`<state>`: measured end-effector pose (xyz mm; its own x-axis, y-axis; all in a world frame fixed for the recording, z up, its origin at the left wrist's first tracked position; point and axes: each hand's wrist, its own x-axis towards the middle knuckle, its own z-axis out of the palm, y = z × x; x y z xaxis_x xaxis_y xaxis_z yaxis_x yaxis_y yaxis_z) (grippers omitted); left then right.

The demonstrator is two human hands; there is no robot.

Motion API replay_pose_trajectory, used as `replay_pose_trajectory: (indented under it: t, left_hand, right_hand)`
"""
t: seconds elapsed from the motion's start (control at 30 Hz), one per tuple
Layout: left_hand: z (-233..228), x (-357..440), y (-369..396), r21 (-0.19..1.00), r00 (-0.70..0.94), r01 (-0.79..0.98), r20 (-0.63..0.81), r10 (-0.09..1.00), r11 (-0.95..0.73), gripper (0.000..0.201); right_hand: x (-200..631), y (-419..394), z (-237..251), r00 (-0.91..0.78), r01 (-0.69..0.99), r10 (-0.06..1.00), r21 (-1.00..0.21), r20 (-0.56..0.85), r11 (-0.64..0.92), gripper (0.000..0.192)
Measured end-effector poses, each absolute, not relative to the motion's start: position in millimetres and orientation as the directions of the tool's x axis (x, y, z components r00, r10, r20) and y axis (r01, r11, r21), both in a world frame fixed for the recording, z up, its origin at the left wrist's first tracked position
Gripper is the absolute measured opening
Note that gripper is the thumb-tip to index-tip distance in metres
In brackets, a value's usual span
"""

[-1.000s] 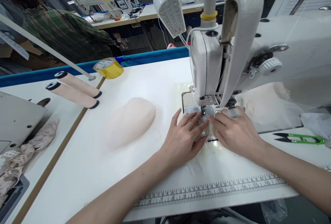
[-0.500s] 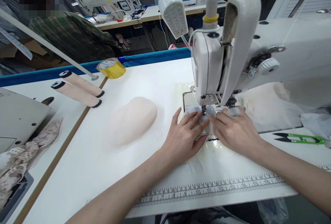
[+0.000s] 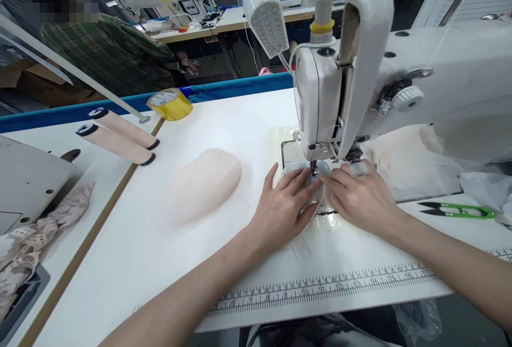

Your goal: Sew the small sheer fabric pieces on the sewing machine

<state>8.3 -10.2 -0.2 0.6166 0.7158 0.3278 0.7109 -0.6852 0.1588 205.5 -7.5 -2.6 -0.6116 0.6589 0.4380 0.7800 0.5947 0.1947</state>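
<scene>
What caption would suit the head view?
Left hand and right hand at a sewing machine, fingers close to the presser foot, pale pad at left.

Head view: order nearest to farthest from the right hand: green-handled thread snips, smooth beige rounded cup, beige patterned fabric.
1. Green-handled thread snips: right of the right hand.
2. Beige rounded cup: left, past the left hand.
3. Beige patterned fabric: far left edge.

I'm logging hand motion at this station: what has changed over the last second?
Only the view has shifted slightly. The left hand and right hand stay at the sewing machine's foot, with no visible grab or release. The pale pad, scissors and tape stay put.
</scene>
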Motion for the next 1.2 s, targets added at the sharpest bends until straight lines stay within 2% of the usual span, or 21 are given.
replay_pose_trajectory:
  t: [0.13, 0.23, 0.27, 0.33, 0.37, 0.43, 0.47, 0.53, 0.63, 0.77, 0.9, 1.03, 1.1, 1.2]
  left_hand:
    - [11.3, 8.1, -17.9, 0.183, 0.607, 0.694, 0.372, 0.702, -0.696, 0.023]
    - [23.9, 6.7, -28.5, 0.229, 0.67, 0.663, 0.243, 0.702, -0.712, 0.03]
    - [26.3, 6.5, -31.6, 0.223, 0.685, 0.668, 0.188, 0.704, -0.71, 0.03]
    - [26.2, 6.7, -34.9, 0.166, 0.682, 0.701, 0.128, 0.72, -0.693, 0.018]
    - [23.8, 7.1, -34.5, 0.128, 0.67, 0.72, 0.129, 0.731, -0.683, 0.012]
    - [16.8, 8.4, -29.7, 0.097, 0.646, 0.74, 0.172, 0.743, -0.666, 0.02]
    - [13.3, 9.1, -25.7, 0.131, 0.629, 0.744, 0.196, 0.753, -0.655, 0.024]
    - [9.0, 10.0, -16.1, 0.274, 0.573, 0.74, 0.22, 0.789, -0.614, 0.029]
    - [11.1, 9.9, -3.1, 0.481, 0.492, 0.708, 0.19, 0.85, -0.517, 0.032]
    - [17.9, 8.2, 6.8, 0.572, 0.521, 0.65, 0.146, 0.841, -0.501, 0.027]
    - [16.5, 5.3, 12.8, 0.555, 0.552, 0.637, 0.156, 0.819, -0.534, 0.025]
    - [13.5, 1.4, 14.1, 0.501, 0.603, 0.62, 0.187, 0.775, -0.604, 0.03]
    - [12.2, 0.3, 10.4, 0.403, 0.638, 0.627, 0.227, 0.736, -0.667, 0.03]
    - [9.7, 1.0, -0.7, 0.151, 0.7, 0.625, 0.324, 0.636, -0.766, 0.027]
  right_hand:
    - [207.9, -8.4, 0.9, -0.66, 0.719, 0.574, 0.185, 0.485, 0.67, 0.026]
    - [210.6, -8.8, 2.9, -0.717, 0.64, 0.518, 0.145, 0.467, 0.754, 0.021]
    - [211.4, -8.8, 3.2, -0.721, 0.628, 0.509, 0.131, 0.47, 0.767, 0.021]
    - [212.5, -8.5, 3.2, -0.713, 0.62, 0.497, 0.112, 0.496, 0.777, 0.022]
    - [213.0, -8.2, 3.1, -0.703, 0.62, 0.495, 0.098, 0.511, 0.778, 0.022]
    - [213.7, -7.4, 2.5, -0.666, 0.626, 0.513, 0.031, 0.541, 0.779, 0.021]
    - [214.1, -6.8, 2.1, -0.64, 0.627, 0.534, -0.025, 0.552, 0.779, 0.019]
    - [214.9, -5.1, 1.2, -0.569, 0.635, 0.589, -0.149, 0.575, 0.758, 0.018]
    - [215.2, -1.9, -0.2, -0.45, 0.668, 0.673, -0.279, 0.587, 0.69, 0.021]
    - [213.2, 1.6, -2.5, -0.361, 0.726, 0.752, -0.34, 0.552, 0.598, 0.027]
    - [212.1, 2.6, -4.1, -0.349, 0.751, 0.77, -0.332, 0.534, 0.571, 0.028]
    - [213.4, 0.1, -1.9, -0.418, 0.725, 0.717, -0.27, 0.558, 0.633, 0.023]
    - [213.9, -3.0, 0.6, -0.484, 0.693, 0.671, -0.223, 0.562, 0.686, 0.021]
    - [213.7, -9.2, 4.4, -0.577, 0.676, 0.611, -0.103, 0.543, 0.73, 0.018]
